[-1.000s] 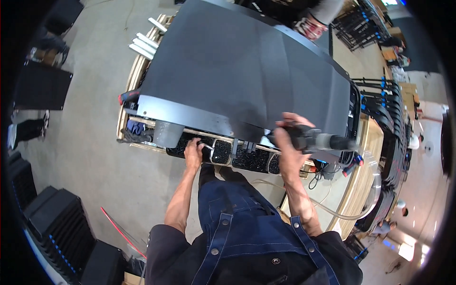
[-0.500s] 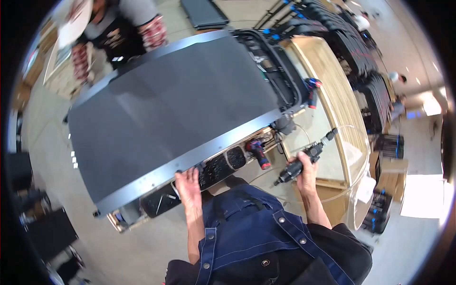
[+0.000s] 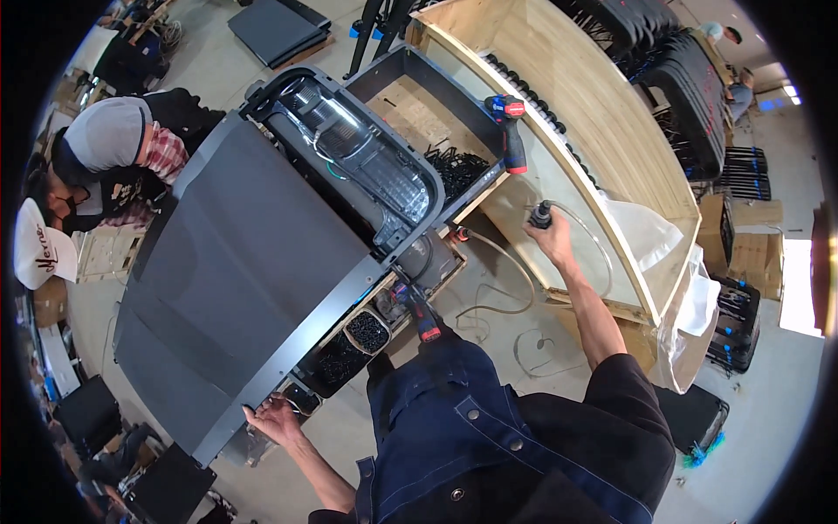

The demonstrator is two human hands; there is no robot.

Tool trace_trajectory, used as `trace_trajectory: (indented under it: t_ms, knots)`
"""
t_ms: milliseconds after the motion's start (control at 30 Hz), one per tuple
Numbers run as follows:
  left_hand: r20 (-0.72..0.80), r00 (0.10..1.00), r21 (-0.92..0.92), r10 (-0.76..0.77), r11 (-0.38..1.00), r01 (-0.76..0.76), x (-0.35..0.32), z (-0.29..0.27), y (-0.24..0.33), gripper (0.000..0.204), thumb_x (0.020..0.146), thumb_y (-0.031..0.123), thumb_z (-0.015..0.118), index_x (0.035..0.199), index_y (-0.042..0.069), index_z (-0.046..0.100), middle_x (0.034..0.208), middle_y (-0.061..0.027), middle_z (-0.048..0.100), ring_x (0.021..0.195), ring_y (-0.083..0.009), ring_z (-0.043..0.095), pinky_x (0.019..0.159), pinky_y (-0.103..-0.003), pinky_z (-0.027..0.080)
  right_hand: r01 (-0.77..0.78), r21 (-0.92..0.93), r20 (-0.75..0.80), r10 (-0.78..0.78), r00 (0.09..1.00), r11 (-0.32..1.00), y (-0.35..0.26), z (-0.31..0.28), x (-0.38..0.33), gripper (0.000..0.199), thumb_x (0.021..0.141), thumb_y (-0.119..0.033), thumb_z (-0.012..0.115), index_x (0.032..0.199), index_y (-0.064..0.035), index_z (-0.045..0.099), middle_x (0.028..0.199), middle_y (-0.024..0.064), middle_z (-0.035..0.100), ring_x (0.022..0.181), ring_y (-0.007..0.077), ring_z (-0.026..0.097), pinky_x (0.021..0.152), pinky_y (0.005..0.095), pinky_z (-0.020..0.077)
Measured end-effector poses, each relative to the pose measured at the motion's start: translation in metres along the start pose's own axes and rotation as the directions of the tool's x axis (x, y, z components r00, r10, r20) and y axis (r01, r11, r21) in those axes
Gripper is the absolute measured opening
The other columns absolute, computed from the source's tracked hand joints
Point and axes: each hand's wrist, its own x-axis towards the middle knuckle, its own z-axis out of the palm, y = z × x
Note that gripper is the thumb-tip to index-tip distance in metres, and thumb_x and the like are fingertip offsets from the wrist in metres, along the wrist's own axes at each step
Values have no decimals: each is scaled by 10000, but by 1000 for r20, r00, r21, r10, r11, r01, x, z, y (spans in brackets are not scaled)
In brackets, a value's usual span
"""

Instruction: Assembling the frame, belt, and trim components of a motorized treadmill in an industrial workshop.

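Note:
My right hand (image 3: 552, 241) is closed round a black air screwdriver (image 3: 540, 215) with a hose on its end, held over the gap by the wooden crate; in this view most of the tool is hidden by the hand. My left hand (image 3: 276, 421) reaches to the near silver rail (image 3: 301, 354) of a treadmill deck, fingertips at its edge and thumb apart from them. A dark belt (image 3: 236, 279) covers the deck. At its far right end is an uncovered motor compartment (image 3: 353, 148). Beneath the near rail sit black bins of screws (image 3: 336, 362).
A red-and-black cordless driver (image 3: 509, 135) stands by a grey tray (image 3: 410, 96) holding black screws. Another driver (image 3: 417, 313) hangs beside the rail. An air hose (image 3: 515, 262) loops above the floor. The wooden crate (image 3: 602, 157) stands right. Co-workers (image 3: 113, 148) bend at the far left side.
My view has turned toward the right. My left hand has slid along the rail toward its near left end. My right hand has moved outward with the screwdriver, which now points away differently.

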Motion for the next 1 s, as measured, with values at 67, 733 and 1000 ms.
trace_trajectory:
  t_ms: [67,733,1000]
  knots:
    - [28,1000,6,11,1000,-11,-11,14,-4,434,978,389,642,638,129,570,649,-18,584,704,-184,581,748,-367,541,-19,-23,89,21,996,1000,19,36,30,392,697,-162,874,987,-16,654,884,94,701,832,198,649,801,358,522]
    - [-232,965,119,124,988,-99,-19,-11,7,454,898,412,752,610,137,534,700,-60,559,783,-247,541,813,-415,504,-426,462,589,91,803,778,-29,74,-94,346,937,-104,714,1244,28,625,1051,71,680,995,151,642,873,310,526]
    - [-260,955,789,143,602,125,-12,-18,-109,524,1062,524,439,1098,54,670,875,-63,682,771,-142,643,717,-286,537,-133,644,193,8,981,754,170,249,2,694,819,-70,815,1418,27,479,1244,124,653,1131,214,622,999,323,477]
